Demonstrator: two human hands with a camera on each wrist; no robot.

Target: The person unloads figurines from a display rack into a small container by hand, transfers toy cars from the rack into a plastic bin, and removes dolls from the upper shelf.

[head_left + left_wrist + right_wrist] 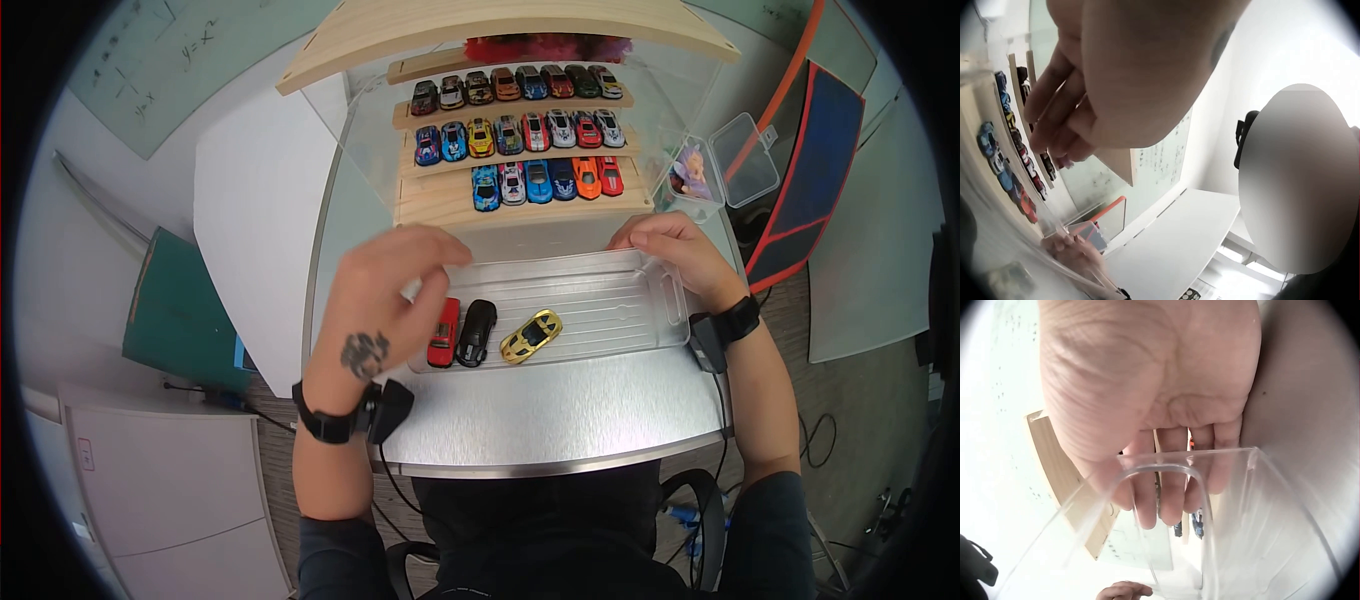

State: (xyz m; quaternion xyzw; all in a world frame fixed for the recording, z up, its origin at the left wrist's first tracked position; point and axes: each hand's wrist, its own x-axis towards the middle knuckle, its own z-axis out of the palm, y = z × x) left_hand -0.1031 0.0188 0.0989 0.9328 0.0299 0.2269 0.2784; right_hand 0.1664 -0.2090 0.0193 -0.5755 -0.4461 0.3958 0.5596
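Observation:
A clear plastic bin lies on the metal tabletop. Inside it are a red toy car, a black toy car and a gold toy car. My left hand hovers over the bin's left end, close to the red car, its fingers loosely bent with nothing between them. At the far right corner of the bin, my right hand rests by the rim. Its fingers look nearly straight, seen through the clear wall in the right wrist view.
Beyond the bin stands a stepped wooden display rack with clear sides and rows of toy cars. To its right is a small clear box with its lid up and a purple figure inside. A wooden top overhangs the rack.

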